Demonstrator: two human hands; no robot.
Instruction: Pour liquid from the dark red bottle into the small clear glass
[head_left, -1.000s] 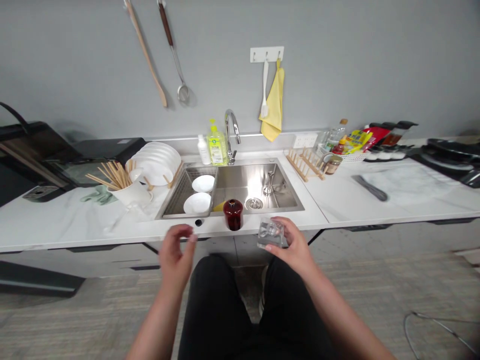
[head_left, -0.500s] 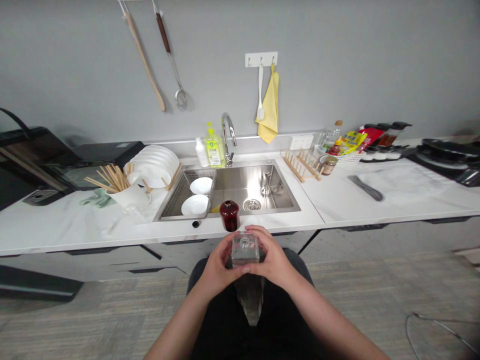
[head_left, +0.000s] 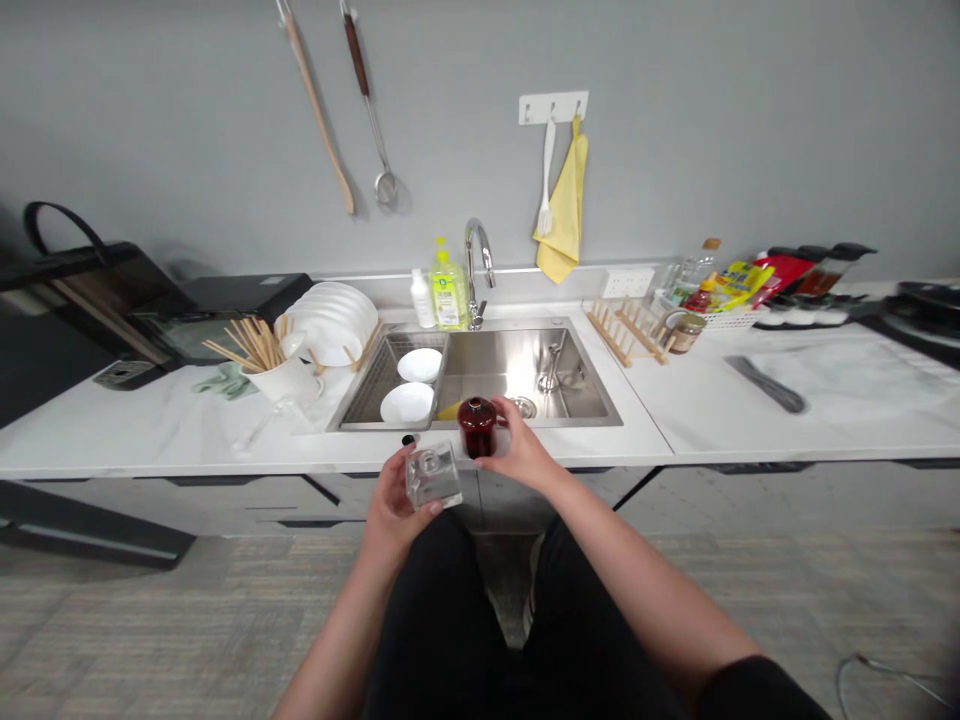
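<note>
My left hand (head_left: 388, 512) grips a clear, square glass bottle (head_left: 436, 480) with a round open neck, held in front of the counter edge. The fingers of my right hand (head_left: 523, 452) curl round the right side of a dark red, round-shouldered bottle (head_left: 478, 432), which stands uncapped at the sink's front edge. A small black cap (head_left: 408, 440) lies on the counter just beyond my left fingertips. What is inside the red bottle cannot be made out.
Behind the bottles is a steel sink (head_left: 611, 408) with white bowls (head_left: 407, 403) in its left rack and a faucet (head_left: 475, 262). Left stand a chopstick holder (head_left: 283, 383) and stacked plates (head_left: 341, 310). A wooden rack (head_left: 628, 330) and jar (head_left: 685, 334) are at the right.
My right hand has let go of the clear bottle and moved up to the red bottle. The left hand has carried the clear bottle leftward, now tilted. The view has shifted slightly.
</note>
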